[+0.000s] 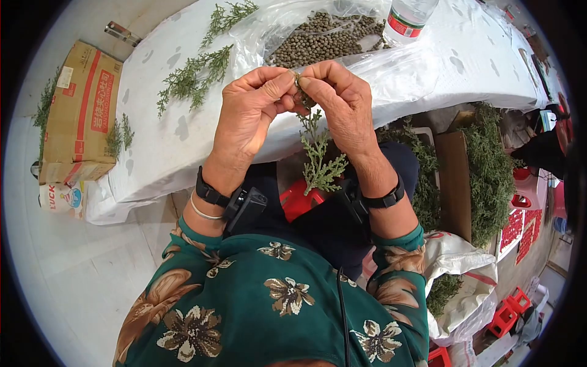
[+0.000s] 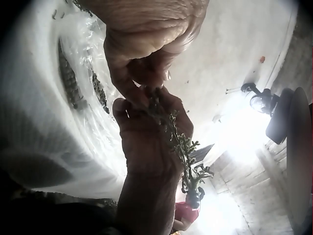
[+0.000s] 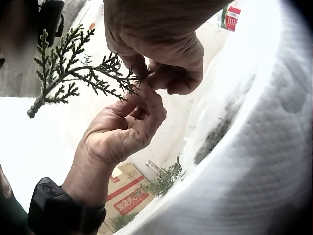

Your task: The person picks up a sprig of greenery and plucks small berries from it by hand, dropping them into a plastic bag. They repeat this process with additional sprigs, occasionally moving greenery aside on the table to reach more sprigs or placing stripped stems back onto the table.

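Observation:
A green evergreen sprig point(image 1: 321, 160) with flat, scaly leaflets hangs below both hands, its bare stem end pointing down. My left hand point(image 1: 260, 101) pinches the upper end between thumb and forefinger. Right beside it, my right hand point(image 1: 342, 104) pinches the same end, the fingertips of both hands meeting. Small brownish bits show between the fingers, partly hidden. In the right wrist view the sprig point(image 3: 73, 73) reaches out leftward from the fingertips, the right hand point(image 3: 156, 54) above and the left hand point(image 3: 122, 125) below.
Just beyond the hands, a clear plastic bag point(image 1: 251, 37) holds a heap of small round brown pieces point(image 1: 324, 40). A bottle point(image 1: 406, 21) stands by it. Loose sprigs point(image 1: 195, 76) lie on the white-covered table point(image 1: 153, 140). A cardboard box point(image 1: 79, 116) stands left; more greenery point(image 1: 489, 171) fills the right.

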`<act>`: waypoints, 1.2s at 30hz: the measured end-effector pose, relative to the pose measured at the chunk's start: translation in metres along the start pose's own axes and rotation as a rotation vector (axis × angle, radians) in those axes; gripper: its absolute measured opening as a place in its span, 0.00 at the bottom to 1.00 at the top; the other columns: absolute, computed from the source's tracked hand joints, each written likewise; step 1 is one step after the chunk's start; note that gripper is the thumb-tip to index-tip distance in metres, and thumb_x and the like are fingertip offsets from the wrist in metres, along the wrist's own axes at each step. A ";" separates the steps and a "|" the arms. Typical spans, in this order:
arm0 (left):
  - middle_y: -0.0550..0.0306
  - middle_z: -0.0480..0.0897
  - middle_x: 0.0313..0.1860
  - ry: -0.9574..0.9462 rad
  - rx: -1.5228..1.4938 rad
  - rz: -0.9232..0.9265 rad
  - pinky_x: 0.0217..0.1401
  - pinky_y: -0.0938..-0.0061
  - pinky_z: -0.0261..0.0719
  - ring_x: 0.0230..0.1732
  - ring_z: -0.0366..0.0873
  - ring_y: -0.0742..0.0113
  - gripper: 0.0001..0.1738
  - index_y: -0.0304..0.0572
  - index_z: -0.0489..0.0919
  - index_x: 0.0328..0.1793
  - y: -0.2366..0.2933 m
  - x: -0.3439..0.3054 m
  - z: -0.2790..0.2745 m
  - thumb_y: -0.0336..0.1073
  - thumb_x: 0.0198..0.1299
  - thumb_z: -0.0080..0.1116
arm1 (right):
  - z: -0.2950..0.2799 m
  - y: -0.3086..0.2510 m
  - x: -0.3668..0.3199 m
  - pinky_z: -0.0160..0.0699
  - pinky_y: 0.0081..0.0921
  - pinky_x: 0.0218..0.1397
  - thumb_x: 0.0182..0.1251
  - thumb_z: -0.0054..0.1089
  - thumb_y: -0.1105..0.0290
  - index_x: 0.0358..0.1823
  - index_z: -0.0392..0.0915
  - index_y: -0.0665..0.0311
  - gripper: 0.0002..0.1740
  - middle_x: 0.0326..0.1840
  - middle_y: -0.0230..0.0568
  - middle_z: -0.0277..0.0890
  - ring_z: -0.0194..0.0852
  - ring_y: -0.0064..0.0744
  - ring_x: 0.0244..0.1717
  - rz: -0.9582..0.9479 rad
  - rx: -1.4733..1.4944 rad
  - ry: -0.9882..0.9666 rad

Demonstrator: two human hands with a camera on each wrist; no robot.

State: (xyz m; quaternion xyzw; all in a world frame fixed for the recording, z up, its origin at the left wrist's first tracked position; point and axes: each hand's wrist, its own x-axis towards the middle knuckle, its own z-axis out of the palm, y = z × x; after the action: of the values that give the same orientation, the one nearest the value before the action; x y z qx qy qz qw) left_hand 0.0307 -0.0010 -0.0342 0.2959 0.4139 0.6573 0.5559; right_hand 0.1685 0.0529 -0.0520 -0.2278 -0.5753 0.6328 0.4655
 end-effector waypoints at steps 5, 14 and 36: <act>0.55 0.78 0.27 0.007 0.030 0.020 0.32 0.67 0.82 0.26 0.75 0.71 0.08 0.30 0.78 0.39 -0.001 -0.002 0.000 0.29 0.57 0.57 | 0.000 0.000 -0.001 0.67 0.14 0.35 0.61 0.52 0.74 0.32 0.74 0.70 0.05 0.27 0.28 0.71 0.66 0.14 0.30 0.002 -0.009 -0.006; 0.54 0.80 0.28 0.055 0.077 0.091 0.33 0.68 0.83 0.26 0.76 0.71 0.09 0.30 0.78 0.41 -0.001 -0.001 0.000 0.30 0.57 0.58 | 0.010 0.002 0.000 0.68 0.13 0.28 0.61 0.54 0.75 0.30 0.75 0.69 0.05 0.24 0.29 0.74 0.68 0.13 0.26 0.001 0.110 0.055; 0.56 0.78 0.28 0.065 -0.025 0.043 0.31 0.68 0.81 0.25 0.73 0.73 0.08 0.32 0.78 0.40 0.004 -0.008 -0.015 0.30 0.57 0.58 | 0.014 0.010 0.009 0.69 0.17 0.35 0.58 0.56 0.75 0.34 0.78 0.69 0.05 0.29 0.31 0.75 0.69 0.17 0.30 0.100 0.112 -0.041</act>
State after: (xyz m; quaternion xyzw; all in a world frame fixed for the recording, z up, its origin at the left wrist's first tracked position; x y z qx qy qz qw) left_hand 0.0173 -0.0118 -0.0372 0.2761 0.4170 0.6835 0.5317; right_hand 0.1495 0.0539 -0.0561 -0.2171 -0.5363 0.6909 0.4334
